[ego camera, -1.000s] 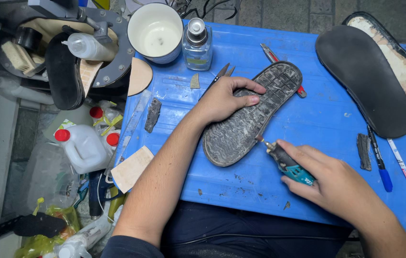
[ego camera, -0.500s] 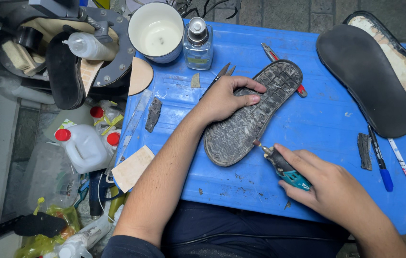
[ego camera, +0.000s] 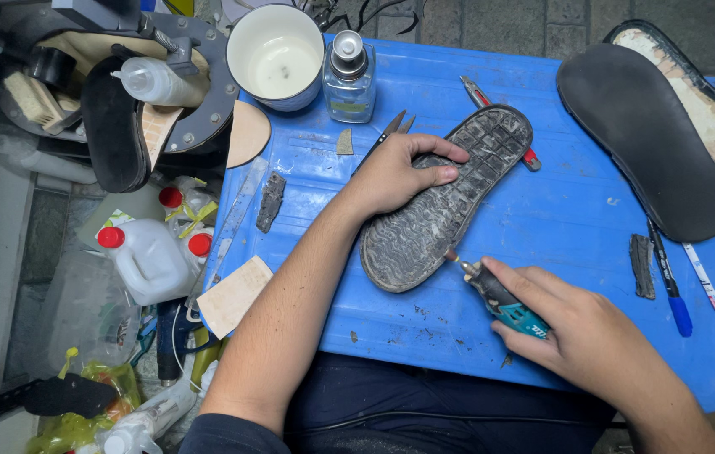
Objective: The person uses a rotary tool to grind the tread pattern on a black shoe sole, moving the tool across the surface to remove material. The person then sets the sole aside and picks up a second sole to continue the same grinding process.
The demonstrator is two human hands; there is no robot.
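1. The left hand (ego camera: 399,172) lies flat on a worn shoe sole (ego camera: 450,197), palm down, fingers spread over its middle and thumb along the upper edge; it presses on the sole rather than closing around it.
2. The sole lies tread side up on the blue table (ego camera: 542,235), slanted from lower left to upper right, near the table's middle.
3. The right hand (ego camera: 593,336) is wrapped tightly around a small rotary tool (ego camera: 500,301) with a teal and grey body.
4. The tool's thin tip touches the lower edge of the sole at its heel end.
5. Dark crumbs lie on the table just below the sole.
6. A pair of scissors (ego camera: 391,130) lies partly under the left hand, just beside the sole.
7. A red-handled cutter (ego camera: 492,113) lies behind the sole's toe end, partly hidden by it.
8. A white cup (ego camera: 277,55) and a small glass bottle (ego camera: 349,76) stand at the far left corner of the table.
9. A black insole (ego camera: 643,143) rests at the far right, lying over another pale sole (ego camera: 710,109).
10. A blue pen (ego camera: 668,286) lies near the right edge.
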